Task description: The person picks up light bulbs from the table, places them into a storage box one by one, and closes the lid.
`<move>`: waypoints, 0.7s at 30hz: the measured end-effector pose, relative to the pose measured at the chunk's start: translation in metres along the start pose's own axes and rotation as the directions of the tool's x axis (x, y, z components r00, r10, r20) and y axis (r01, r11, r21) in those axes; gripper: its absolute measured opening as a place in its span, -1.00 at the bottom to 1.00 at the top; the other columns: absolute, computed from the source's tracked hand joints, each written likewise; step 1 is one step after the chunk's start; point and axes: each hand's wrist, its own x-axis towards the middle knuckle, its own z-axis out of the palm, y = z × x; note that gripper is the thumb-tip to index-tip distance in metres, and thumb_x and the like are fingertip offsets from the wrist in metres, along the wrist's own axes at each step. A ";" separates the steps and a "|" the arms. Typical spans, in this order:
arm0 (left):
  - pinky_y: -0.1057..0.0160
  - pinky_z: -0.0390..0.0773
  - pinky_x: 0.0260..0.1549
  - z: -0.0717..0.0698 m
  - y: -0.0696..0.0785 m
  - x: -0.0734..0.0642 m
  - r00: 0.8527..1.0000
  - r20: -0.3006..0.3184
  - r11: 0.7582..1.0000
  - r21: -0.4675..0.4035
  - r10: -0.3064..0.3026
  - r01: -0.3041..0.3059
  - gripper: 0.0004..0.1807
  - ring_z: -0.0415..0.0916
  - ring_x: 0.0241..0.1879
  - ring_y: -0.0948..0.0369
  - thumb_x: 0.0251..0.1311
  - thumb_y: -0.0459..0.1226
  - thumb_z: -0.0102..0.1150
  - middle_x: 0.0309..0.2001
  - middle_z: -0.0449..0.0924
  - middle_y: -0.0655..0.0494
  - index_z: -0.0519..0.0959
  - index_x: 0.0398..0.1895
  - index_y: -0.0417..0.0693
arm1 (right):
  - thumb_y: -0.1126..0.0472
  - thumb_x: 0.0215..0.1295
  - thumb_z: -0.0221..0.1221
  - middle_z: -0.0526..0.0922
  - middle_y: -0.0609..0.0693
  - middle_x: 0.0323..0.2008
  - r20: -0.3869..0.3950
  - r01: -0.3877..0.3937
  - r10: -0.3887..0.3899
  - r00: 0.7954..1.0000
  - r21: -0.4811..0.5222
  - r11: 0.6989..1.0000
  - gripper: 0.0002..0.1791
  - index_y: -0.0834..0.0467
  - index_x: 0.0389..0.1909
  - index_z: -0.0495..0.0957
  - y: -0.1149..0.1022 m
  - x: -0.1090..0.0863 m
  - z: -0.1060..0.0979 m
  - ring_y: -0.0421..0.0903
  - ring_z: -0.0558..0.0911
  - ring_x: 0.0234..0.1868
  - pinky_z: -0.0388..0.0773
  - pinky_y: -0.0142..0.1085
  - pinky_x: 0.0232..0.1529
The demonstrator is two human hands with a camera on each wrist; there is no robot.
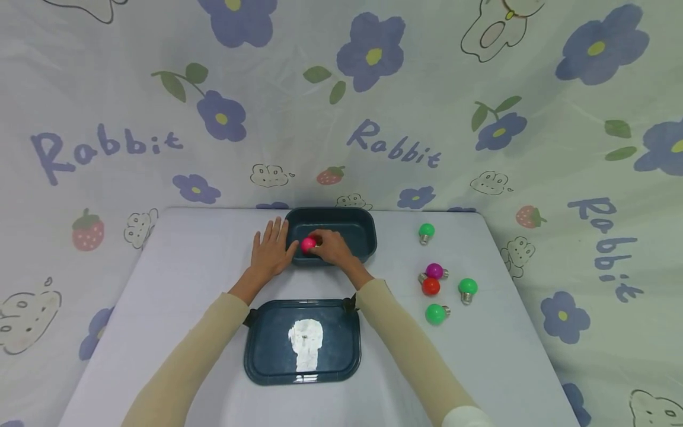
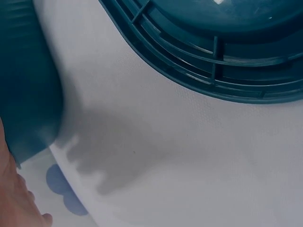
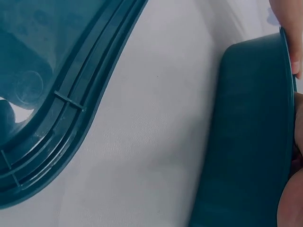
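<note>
A dark teal plastic box (image 1: 352, 219) stands at the far side of the table. Over its front left part, my right hand (image 1: 332, 247) pinches a pink light bulb (image 1: 308, 245) by its base. My left hand (image 1: 271, 249) lies with spread, straight fingers against the box's left end. In the left wrist view the hand (image 2: 16, 198) shows beside the box's outer wall (image 2: 28, 85). The right wrist view has the box wall (image 3: 251, 132) with part of the right hand (image 3: 291, 203) over its rim; the bulb is mostly hidden there.
A teal lid (image 1: 277, 350) lies flat in front of the box, between the forearms. To the right are several loose bulbs: a green one (image 1: 426, 230) at the back, a purple one (image 1: 434, 271) close to a red one (image 1: 430, 286), and further green ones (image 1: 468, 287).
</note>
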 end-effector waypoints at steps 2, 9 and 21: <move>-0.29 -0.16 0.38 0.000 0.000 0.000 1.000 0.003 1.000 0.003 -0.002 0.002 -0.21 -0.23 0.53 -0.16 0.54 0.06 -0.30 0.57 -0.20 -0.26 -0.10 0.58 -0.30 | 0.12 0.33 0.32 0.68 0.01 0.01 0.002 -0.001 0.001 1.000 -0.005 1.000 -0.56 0.13 0.20 0.58 0.000 0.000 0.000 -0.12 0.62 -0.04 0.56 -0.28 0.02; -0.28 -0.17 0.39 -0.002 0.002 -0.001 1.000 0.010 1.000 0.000 -0.011 0.011 -0.21 -0.25 0.53 -0.16 0.54 0.05 -0.27 0.57 -0.21 -0.25 -0.11 0.58 -0.29 | 0.13 0.34 0.32 0.68 0.02 0.00 0.016 0.002 -0.003 1.000 0.008 1.000 -0.56 0.14 0.20 0.57 0.001 0.001 0.001 -0.12 0.62 -0.05 0.56 -0.26 0.02; -0.29 -0.17 0.39 -0.007 0.005 -0.002 1.000 0.021 1.000 -0.004 -0.011 0.011 -0.21 -0.28 0.54 -0.15 0.54 0.05 -0.27 0.57 -0.20 -0.26 -0.11 0.58 -0.30 | 0.13 0.33 0.33 0.68 0.02 0.03 0.022 0.001 -0.001 1.000 0.017 1.000 -0.53 0.14 0.23 0.55 0.002 0.002 0.000 -0.11 0.62 0.01 0.55 -0.26 0.06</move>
